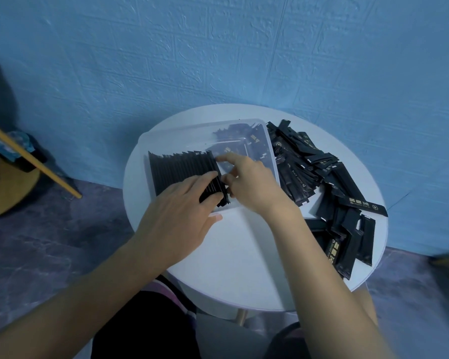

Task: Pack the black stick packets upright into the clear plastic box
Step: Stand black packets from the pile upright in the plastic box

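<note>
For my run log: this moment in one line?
left hand presses packet row | right hand pinches end packet | clear box part-filled

Box (268, 149) open at right — packet row (176, 169) (upright) fills its left.

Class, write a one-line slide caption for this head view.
Left hand and right hand press upright black stick packets together inside the clear plastic box.
</note>
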